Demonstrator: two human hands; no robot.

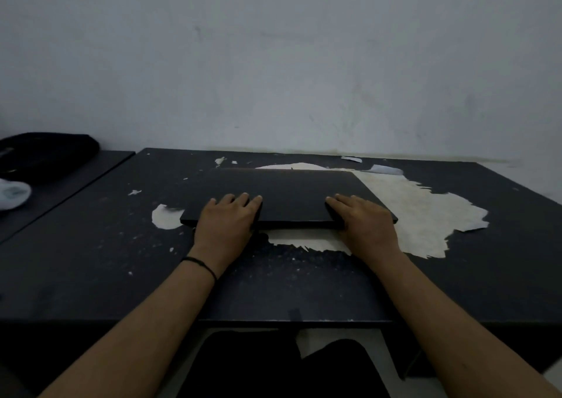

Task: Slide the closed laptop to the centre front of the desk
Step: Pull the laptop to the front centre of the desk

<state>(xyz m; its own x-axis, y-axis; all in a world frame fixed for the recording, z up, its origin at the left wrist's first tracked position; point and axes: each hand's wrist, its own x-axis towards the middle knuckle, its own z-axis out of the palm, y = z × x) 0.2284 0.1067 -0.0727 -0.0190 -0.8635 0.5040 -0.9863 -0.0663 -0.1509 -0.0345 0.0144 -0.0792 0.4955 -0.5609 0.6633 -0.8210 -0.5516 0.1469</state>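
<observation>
The closed laptop (282,197) lies mid-frame on the desk (91,260), towards the back, partly over the peeled pale patch (425,212). The left hand (228,218) and right hand (365,218) clasp its near edge, fingers flat on the lid, thumbs hidden. Uneven pulling could skew it, and the ragged veneer may snag its underside.

Laptop (286,195) lid is seen as matt black, smooth, w/o glare. Worktop (91,260) is seen as dark matt laminate, speckled and scuffed, w/ top layer peeled to pale, rough, torn-edged patches (425,215). Wall (273,63) is painted matt, scuffed.
</observation>
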